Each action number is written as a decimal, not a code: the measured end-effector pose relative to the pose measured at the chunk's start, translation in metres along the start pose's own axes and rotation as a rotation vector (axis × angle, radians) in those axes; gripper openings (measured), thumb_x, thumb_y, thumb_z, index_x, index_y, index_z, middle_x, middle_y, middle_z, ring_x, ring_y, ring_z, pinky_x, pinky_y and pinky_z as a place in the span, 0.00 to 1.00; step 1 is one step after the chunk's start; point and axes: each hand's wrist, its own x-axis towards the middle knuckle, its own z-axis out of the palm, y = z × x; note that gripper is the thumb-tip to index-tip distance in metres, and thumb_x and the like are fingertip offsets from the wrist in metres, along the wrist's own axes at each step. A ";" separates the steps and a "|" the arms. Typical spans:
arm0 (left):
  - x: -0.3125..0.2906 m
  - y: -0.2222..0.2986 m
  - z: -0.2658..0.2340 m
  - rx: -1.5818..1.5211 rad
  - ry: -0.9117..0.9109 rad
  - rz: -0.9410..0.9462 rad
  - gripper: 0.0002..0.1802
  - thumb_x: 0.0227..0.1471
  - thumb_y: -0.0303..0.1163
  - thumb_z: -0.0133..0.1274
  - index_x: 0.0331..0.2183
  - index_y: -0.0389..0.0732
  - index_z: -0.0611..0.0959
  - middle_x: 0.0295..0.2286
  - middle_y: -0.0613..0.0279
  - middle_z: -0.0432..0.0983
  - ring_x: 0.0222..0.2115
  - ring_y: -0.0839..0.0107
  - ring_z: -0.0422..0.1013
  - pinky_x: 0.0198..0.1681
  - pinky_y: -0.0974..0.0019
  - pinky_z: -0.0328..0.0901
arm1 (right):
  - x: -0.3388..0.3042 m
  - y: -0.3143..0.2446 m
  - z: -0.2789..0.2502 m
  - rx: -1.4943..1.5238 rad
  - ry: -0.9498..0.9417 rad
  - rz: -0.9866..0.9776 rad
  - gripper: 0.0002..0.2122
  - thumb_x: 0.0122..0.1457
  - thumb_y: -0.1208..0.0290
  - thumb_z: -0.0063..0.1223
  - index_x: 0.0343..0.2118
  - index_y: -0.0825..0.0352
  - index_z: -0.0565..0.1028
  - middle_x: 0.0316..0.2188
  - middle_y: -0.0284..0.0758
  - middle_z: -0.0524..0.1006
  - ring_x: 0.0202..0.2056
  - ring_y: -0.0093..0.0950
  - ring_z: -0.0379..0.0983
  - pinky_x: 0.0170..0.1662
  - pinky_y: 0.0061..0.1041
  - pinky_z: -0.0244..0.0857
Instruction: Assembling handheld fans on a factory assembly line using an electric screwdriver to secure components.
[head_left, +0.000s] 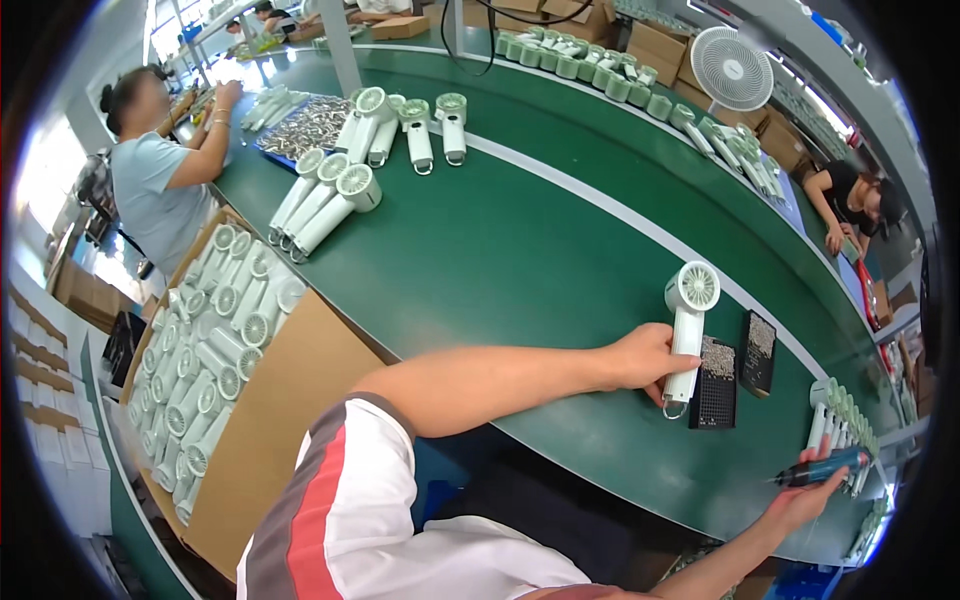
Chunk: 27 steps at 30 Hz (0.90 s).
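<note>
My left hand (645,357) is closed around the handle of a pale green and white handheld fan (687,335). The fan stands head up over the table, its round grille at the top and a small metal loop at the bottom. My right hand (803,503) grips a teal and black electric screwdriver (825,467) near the table's right edge, its bit pointing left. Just right of the held fan lies a black screw tray (713,408) with small metal screws, and a second black tray (757,378) sits beyond it.
Several handheld fans (325,200) lie on the green table (480,240) at the far left, near a blue tray of metal parts (305,130). More fans (838,410) line the right end. A cardboard box (270,390) full of fans stands left. Co-workers sit at left and far right.
</note>
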 end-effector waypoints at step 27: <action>0.003 0.015 -0.003 0.071 -0.008 -0.256 0.26 0.62 0.36 0.59 0.49 0.22 0.71 0.40 0.43 0.80 0.37 0.57 0.83 0.43 0.60 0.80 | -0.043 0.027 0.156 0.036 -0.397 -0.111 0.12 0.67 0.66 0.54 0.38 0.73 0.75 0.16 0.35 0.72 0.11 0.25 0.67 0.14 0.27 0.65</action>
